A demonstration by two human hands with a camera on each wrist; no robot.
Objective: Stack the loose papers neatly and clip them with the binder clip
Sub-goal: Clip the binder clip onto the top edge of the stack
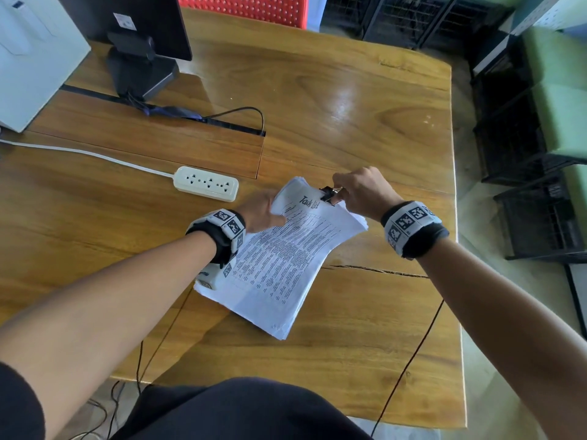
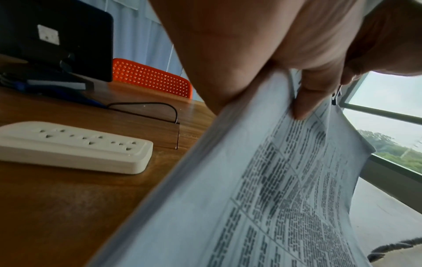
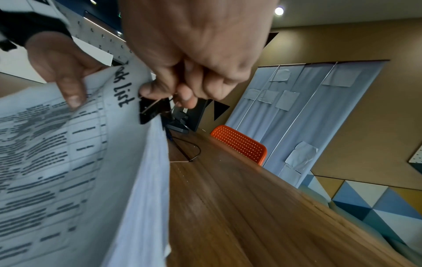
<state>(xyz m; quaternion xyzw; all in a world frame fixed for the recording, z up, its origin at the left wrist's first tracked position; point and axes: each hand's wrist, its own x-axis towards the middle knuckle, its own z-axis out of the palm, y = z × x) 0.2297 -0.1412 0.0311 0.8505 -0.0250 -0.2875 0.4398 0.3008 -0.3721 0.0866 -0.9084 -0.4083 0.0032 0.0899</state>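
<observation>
A stack of printed papers (image 1: 279, 258) headed "Task List" lies slanted on the wooden desk (image 1: 349, 106), its far end lifted. My left hand (image 1: 263, 211) grips that far left corner, thumb on the top sheet (image 2: 303, 101). A black binder clip (image 1: 330, 195) sits on the stack's top edge. My right hand (image 1: 359, 192) pinches the clip's wire handles, seen close in the right wrist view with the clip (image 3: 153, 110) over the paper edge (image 3: 146, 180). The left thumb (image 3: 70, 90) presses the page there too.
A white power strip (image 1: 206, 185) with its cord lies left of the papers. A monitor on a stand (image 1: 139, 49) is at the far left, a red chair (image 1: 251, 7) beyond the desk. Black wire crates (image 1: 540, 217) stand to the right of the desk edge.
</observation>
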